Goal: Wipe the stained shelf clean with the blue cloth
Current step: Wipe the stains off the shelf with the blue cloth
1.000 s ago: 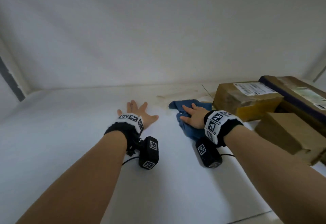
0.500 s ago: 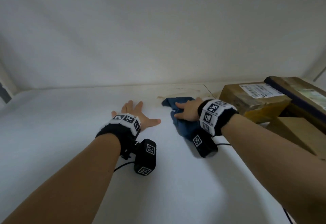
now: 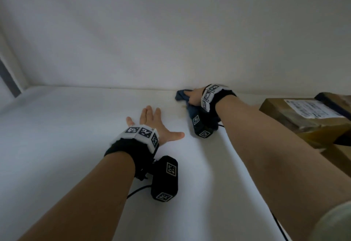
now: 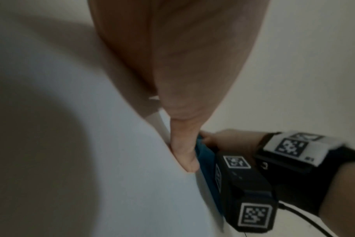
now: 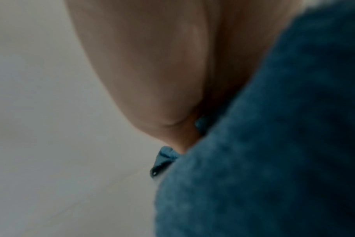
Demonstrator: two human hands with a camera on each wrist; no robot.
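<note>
The right hand (image 3: 194, 98) presses the bunched blue cloth (image 3: 181, 96) flat-fingered against the shelf (image 3: 76, 127) just before the back wall, left hand (image 3: 152, 121) splayed nearby, so loose folds could skip the faint stain (image 3: 183, 106) beside it.

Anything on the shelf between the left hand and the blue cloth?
Nothing: in the head view only bare white shelf separates the flat left hand from the crumpled blue cloth under the right hand.

Dim, soft light throughout; wrist views blurred up close, edges bowed by wide-angle distortion.
</note>
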